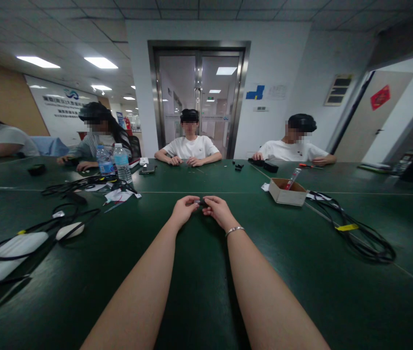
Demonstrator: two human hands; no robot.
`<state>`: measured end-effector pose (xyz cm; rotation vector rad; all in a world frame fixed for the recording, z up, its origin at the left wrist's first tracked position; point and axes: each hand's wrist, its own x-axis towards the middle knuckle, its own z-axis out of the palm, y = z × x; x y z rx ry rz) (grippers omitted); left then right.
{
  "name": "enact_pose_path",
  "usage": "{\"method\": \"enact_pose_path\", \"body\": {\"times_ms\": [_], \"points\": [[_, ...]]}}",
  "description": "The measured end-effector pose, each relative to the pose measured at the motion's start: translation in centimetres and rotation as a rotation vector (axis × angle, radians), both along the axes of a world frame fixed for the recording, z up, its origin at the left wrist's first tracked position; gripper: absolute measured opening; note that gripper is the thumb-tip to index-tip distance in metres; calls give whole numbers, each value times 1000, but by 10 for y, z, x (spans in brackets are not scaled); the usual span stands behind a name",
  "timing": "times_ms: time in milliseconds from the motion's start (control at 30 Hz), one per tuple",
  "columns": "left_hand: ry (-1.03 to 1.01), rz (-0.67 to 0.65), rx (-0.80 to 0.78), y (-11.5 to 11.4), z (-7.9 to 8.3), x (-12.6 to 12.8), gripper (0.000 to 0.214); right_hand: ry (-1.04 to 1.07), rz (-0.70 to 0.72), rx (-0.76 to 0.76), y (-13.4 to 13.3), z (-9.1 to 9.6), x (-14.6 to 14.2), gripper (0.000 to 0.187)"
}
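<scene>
My left hand (184, 210) and my right hand (218, 210) meet above the green table (199, 282), straight ahead of me. Between their fingertips is a small dark piece (201, 202), pinched from both sides. It is mostly covered by the fingers and too small for me to tell its kind. A metal bracelet (234, 230) circles my right wrist.
Right of my hands stand a small cardboard box (287, 193) and a coiled black cable (365, 238). On the left lie more cables (78, 184), a white keyboard (9, 260), a white mouse (70, 231) and water bottles (122, 163). Several people sit across the table.
</scene>
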<state>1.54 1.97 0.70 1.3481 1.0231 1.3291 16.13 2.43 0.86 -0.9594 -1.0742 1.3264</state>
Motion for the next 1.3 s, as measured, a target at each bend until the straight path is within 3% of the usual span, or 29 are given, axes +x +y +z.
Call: {"method": "enact_pose_path", "body": {"times_ms": [467,1300], "points": [[111,97,-5,1,2,4,12,52,-30,14,-1,0,3,8],[429,198,8,4,-6,4,26,30,8,58,3,-5,3,17]]}}
